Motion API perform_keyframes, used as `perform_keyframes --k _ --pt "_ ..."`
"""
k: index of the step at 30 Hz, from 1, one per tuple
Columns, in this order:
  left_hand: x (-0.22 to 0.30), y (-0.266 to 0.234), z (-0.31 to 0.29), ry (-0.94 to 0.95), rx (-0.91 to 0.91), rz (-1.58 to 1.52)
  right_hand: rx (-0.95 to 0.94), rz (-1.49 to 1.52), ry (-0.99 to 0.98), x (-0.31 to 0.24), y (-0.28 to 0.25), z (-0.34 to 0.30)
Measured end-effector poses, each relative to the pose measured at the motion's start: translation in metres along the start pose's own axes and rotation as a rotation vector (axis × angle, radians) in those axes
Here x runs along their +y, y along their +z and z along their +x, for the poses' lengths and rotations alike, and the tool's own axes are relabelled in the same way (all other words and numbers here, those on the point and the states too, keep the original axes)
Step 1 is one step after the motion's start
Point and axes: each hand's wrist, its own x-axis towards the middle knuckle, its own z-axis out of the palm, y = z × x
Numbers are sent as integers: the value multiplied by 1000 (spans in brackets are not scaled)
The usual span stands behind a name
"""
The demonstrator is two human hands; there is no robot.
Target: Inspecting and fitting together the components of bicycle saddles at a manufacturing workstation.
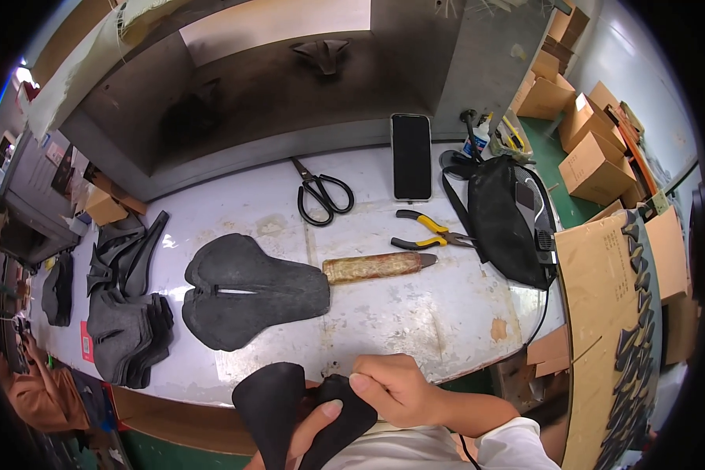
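Close to my body at the table's near edge, both hands are on a black, flexible saddle cover (270, 395). My left hand (312, 429) is closed on it from below, its thumb lying across the cover and its other fingers mostly hidden. My right hand (395, 389) pinches the cover's upper right edge between thumb and curled fingers. Beyond them, a dark grey saddle-shaped pad (251, 301) with a central slot lies flat. Its narrow end meets a worn, tape-wrapped handle tool (372, 268) with a dark tip.
Black-handled scissors (323, 200), a phone (411, 157), yellow-black pliers (431, 229) and a black bag (509, 223) lie farther back. Stacked grey pads (129, 333) and black pieces (125, 251) stand left. A metal hood (290, 117) rises behind; cardboard (603, 313) stands right. Another person (47, 388) is far left.
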Motion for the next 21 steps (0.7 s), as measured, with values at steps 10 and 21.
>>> perform_keyframes --k 10,21 --pt "-29 -12 16 120 0 -93 107 240 295 -5 16 -4" --pt "-17 -10 21 165 20 -67 43 216 306 3 22 -12"
